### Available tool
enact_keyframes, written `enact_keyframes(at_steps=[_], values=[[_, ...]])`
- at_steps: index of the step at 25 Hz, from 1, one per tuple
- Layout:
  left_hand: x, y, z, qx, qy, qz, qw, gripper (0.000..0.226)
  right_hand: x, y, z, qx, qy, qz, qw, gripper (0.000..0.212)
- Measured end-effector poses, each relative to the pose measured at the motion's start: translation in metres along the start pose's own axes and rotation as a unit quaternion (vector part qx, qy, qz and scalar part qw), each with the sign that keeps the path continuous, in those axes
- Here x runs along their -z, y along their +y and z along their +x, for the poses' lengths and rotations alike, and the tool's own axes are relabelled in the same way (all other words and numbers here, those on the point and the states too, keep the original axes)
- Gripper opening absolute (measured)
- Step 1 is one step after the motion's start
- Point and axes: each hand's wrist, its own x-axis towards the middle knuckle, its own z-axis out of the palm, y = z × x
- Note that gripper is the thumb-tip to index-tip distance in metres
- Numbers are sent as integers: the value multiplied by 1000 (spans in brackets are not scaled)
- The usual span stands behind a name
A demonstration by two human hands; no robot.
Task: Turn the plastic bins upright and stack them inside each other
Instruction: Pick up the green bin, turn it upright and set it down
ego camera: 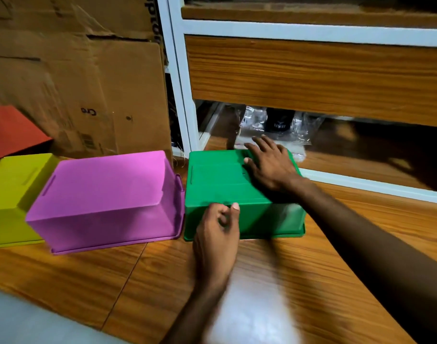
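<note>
- Head view shows me a brown wood-grain floor (312,269) carrying everything; the bins sit in a row along its far edge, where it meets a wall of flattened brown cardboard boxes (76,70) and a white-framed wooden shelf unit (312,70).
- A pink rectangular plastic bin (105,194) lies upside down mid-row with its rim on the floor, just beside the green one.
- The green rectangular plastic bin (217,180) is the one in hand. It is upside down at the right end of the row, in front of the shelf unit's lower opening.
- A yellow-green plastic bin (11,189), also inverted, sits at the left, partly behind the pink one.
- A red plastic bin (8,130) shows only partly at the far left edge, tilted; I cannot tell what it rests on.
- My right hand (269,165) lies flat on the green bin's upturned base, fingers spread and straight, gripping nothing.
- My left hand (216,232) is at the bin's near wall, fingers curled, thumb tip at the top edge. Motion blur keeps me from telling whether it has a hold.
- I judge this to be the very start: no bin is upright yet. The next move calls for getting fingers under the green rim, rolling the bin over to open-side-up, then nesting the others into it.
</note>
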Motion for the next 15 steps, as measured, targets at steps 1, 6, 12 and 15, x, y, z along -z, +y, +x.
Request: enact_keyframes(at_steps=[1, 6, 12, 15], values=[[-9, -1, -4, 61, -68, -43, 995, 36, 0, -2, 9, 14, -32, -4, 999, 59], [-35, -8, -1, 232, -107, -163, 953, 76, 7, -2, 21, -26, -85, -37, 995, 59], [-13, 31, -18, 208, -108, -146, 961, 65, 16, 33, -33, -162, -63, 31, 984, 51], [-4, 33, -18, 159, -97, -144, 972, 68, 27, 39, -72, -226, -33, 197, 953, 37]])
